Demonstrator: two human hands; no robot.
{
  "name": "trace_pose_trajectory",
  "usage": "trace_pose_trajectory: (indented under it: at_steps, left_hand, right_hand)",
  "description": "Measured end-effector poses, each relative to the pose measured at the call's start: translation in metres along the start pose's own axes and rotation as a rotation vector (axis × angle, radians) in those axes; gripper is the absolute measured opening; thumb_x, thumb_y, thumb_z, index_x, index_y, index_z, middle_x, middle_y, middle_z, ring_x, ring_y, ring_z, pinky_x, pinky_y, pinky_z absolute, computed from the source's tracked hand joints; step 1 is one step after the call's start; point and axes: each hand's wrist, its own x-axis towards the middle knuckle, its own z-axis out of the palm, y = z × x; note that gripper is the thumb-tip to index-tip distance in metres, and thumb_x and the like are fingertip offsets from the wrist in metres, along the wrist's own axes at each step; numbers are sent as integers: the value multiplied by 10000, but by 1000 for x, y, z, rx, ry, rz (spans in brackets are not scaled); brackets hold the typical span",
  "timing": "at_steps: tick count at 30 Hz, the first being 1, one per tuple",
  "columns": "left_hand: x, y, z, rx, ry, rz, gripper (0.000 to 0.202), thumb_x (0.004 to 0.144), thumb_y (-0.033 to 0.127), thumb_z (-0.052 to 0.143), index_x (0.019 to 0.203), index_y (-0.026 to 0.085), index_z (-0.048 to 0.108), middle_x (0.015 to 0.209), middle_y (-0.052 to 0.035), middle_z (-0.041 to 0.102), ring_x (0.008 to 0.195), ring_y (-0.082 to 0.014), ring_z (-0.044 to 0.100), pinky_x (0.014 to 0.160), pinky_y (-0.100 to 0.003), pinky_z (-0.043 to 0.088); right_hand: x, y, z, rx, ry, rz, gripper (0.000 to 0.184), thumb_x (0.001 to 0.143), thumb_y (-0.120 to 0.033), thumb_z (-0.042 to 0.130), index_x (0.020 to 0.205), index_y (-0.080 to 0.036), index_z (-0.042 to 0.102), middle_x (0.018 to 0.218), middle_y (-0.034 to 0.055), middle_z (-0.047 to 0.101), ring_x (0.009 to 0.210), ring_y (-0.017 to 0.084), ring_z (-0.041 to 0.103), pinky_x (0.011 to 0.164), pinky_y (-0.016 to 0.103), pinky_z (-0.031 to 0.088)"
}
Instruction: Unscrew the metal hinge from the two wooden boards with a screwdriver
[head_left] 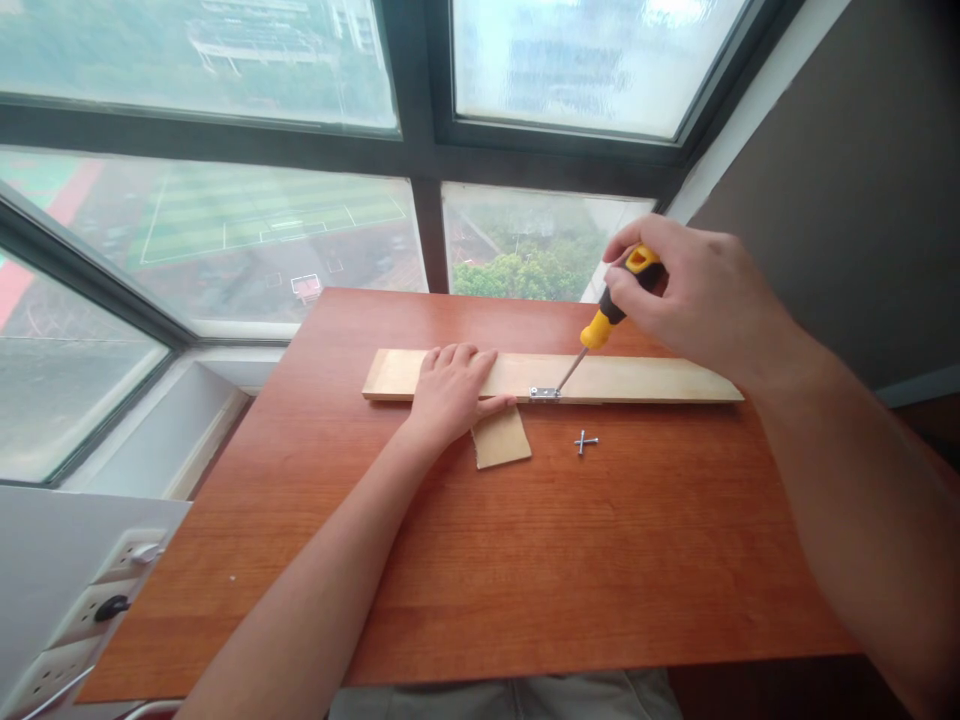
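Grips 1 yellow-and-black screwdriver (598, 330) in the right hand (694, 285), pinching its handle between thumb and curled fingers. Slants its shaft down to the right end of 1 small metal fitting (544, 393), set at the near edge of 1 long pale board (637, 378) lying across the table (525, 570). Rests the left hand (452, 390) on the board, left of the fitting, with 4 fingers slightly spread over the top and 1 thumb stretched rightward along the near edge. Has 1 thin wooden square (502, 442) near that thumb, and 2 crossed screws (583, 441) farther right, apart from the board.
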Motion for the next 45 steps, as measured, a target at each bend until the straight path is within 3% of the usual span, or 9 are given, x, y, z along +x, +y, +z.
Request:
trace_pose_trajectory:
  at_steps: [4,10,16,23,29,35,38,41,45]
  left_hand:
    - [0,0,0,12,2,2,662,822,711,510,1320,276,519,1235,-108,561,1170,-302,470,1067,-427,271]
    - [0,-1,0,3,5,2,663,818,708,518,1320,276,521,1241,-111,558,1171,-304,467,1066,-430,274]
    - [0,0,0,1,1,-1,655,818,703,523,1319,282,522,1240,-106,560,1176,-304,467,1072,-433,271]
    - [0,0,-1,-9,8,0,670,819,718,504,1319,272,523,1254,-112,552,1179,-303,466,1071,-430,275]
    - [0,1,-1,-6,2,4,666,817,705,523,1322,269,524,1244,-112,557,1176,-305,466,1068,-432,279]
    - [0,0,0,3,10,15,669,822,708,512,1321,262,521,1232,-113,560,1169,-306,467,1064,-433,280]
    - [0,-1,1,5,3,13,669,823,710,508,1324,265,518,1233,-112,558,1172,-306,465,1064,-433,276]
    - [0,-1,1,1,0,10,674,819,710,515,1324,263,520,1237,-112,555,1176,-308,461,1063,-434,274]
    - [0,-1,2,-6,11,14,678,819,709,515,1326,258,519,1234,-114,553,1171,-307,460,1061,-429,276]
  right_hand:
    - [-3,-2,-4,90,-53,-50,293,773,-217,517,1050,-267,596,967,48,682,730,224,592,653,361,425]
    - [-3,-6,-1,-56,32,11,207,867,-389,490,948,-272,640,808,56,677,730,261,612,630,388,417]
    - [-2,-6,-6,69,-80,-80,258,775,-211,505,1000,-288,605,972,42,677,798,249,625,666,377,442]
    - [-1,-10,-4,-38,-6,17,207,873,-425,493,903,-271,629,754,49,655,688,249,597,605,377,389]
    - [-2,-10,-4,9,-48,-31,218,800,-231,490,980,-284,601,944,52,679,745,244,602,624,376,406]
    - [-2,-8,-2,-68,3,42,223,883,-458,487,892,-278,618,779,46,657,687,231,581,604,356,371]
    - [-2,-8,-2,-51,6,13,150,837,-336,517,913,-263,623,806,37,666,695,223,582,603,345,369]
    - [-3,-9,-4,2,-37,-24,250,763,-228,524,994,-262,611,971,46,687,750,225,597,621,343,392]
    - [-2,-11,-1,-102,-18,32,221,832,-386,524,1002,-280,616,943,58,692,764,254,603,621,360,382]
